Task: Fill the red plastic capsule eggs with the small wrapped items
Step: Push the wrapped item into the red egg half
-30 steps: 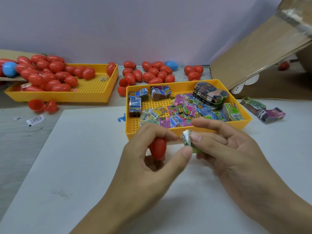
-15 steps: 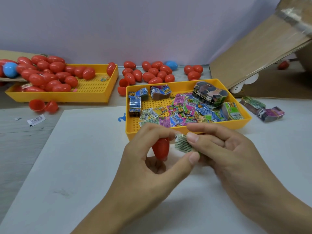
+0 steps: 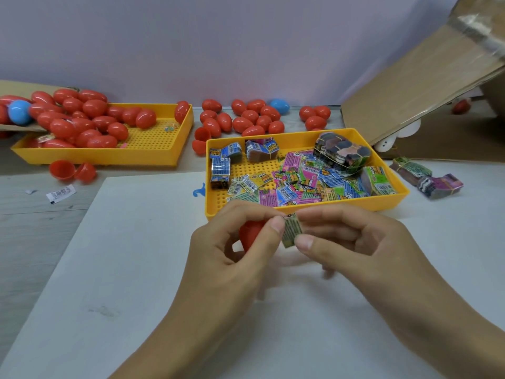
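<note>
Both thumbs now pinch the small wrapped item [image 3: 291, 233], turned upright from its crumpled tilt a second ago, the left hand [image 3: 235, 258] also holding a red egg half [image 3: 250, 233], apparently ready for filling, near the yellow tray [image 3: 300, 212].

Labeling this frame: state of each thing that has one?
left hand: holds red capsule half, pinches wrapped item
right hand: pinches the same item
wrapped item: folded, not yet in capsule
near tray: loose and bundled items
far tray: closed eggs
opened capsule: lies open
</note>
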A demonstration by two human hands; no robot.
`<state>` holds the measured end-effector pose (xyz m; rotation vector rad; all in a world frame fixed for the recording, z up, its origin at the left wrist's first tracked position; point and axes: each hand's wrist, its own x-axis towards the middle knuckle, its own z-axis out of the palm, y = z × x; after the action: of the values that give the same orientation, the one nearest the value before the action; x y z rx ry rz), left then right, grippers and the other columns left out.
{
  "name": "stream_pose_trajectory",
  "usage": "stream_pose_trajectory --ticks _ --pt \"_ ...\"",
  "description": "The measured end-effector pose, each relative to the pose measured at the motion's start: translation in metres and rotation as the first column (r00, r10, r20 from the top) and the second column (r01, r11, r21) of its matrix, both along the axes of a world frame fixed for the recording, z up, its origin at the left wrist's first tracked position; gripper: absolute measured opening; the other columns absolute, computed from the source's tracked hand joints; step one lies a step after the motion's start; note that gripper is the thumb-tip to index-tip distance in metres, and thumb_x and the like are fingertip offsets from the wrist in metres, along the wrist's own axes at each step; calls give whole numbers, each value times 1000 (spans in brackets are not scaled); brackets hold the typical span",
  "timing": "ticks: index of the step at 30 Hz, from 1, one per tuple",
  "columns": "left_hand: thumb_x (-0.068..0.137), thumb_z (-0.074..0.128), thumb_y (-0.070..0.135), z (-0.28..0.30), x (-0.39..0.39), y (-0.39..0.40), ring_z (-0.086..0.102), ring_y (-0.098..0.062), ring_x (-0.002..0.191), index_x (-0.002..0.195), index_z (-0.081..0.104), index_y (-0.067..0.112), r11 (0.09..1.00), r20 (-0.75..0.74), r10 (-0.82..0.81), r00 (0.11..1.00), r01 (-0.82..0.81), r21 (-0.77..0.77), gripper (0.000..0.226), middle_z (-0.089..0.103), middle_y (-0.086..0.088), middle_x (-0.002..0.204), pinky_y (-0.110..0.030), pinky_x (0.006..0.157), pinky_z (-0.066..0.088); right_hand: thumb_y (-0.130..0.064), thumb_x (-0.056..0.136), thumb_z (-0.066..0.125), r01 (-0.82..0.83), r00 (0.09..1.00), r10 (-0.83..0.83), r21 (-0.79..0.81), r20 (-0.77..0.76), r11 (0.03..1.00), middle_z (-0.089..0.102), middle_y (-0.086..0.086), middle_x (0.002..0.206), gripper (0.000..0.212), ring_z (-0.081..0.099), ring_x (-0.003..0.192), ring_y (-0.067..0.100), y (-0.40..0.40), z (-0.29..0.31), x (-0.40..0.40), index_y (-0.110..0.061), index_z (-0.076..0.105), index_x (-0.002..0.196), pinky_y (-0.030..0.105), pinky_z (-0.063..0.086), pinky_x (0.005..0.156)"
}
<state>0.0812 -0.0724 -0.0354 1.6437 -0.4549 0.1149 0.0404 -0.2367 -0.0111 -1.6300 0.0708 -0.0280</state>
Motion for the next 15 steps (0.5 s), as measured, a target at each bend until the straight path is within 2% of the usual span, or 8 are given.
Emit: stream_pose_trajectory --ticks 4,7,8,11,15 --pt "85 65 33 2 0 3 62 -11 74 82 71 27 997 61 -31 998 27 70 9 66 6 84 -16 58 45 -39 70 77 -21 997 33 -167 68 986 74 -8 88 31 66 81 8 -2 4 -2 -42 75 100 31 52 60" --pt "84 66 33 4 -1 2 61 -9 70 82 72 26 997 27 -61 998 60 43 10 66 7 81 -14 56 43 -34 69 87 -30 993 52 -206 102 978 74 -3 79 24 65 72 14 -2 6 -2 -37 77 91 33 49 57" --pt "83 66 35 4 -2 2 58 -6 64 83 73 25 997 -5 -70 998 70 11 12 65 10 76 -14 55 42 -32 67 87 -23 993 42 -169 112 985 74 0 77 23 66 70 16 -2 5 -2 -32 78 87 35 49 58" --pt "80 64 42 6 -1 4 49 -7 54 85 74 23 991 -109 -120 987 114 -66 21 57 13 63 -19 50 41 -28 57 79 27 996 -34 80 81 996 73 6 69 20 66 60 11 -3 5 1 -22 77 76 19 46 50" --pt "72 71 45 6 -1 3 52 -6 56 78 72 30 990 -129 -139 982 135 -44 16 58 11 68 -19 49 42 -23 48 81 48 999 -46 291 -12 956 73 11 75 26 69 68 14 -3 4 2 -22 76 73 20 47 49"
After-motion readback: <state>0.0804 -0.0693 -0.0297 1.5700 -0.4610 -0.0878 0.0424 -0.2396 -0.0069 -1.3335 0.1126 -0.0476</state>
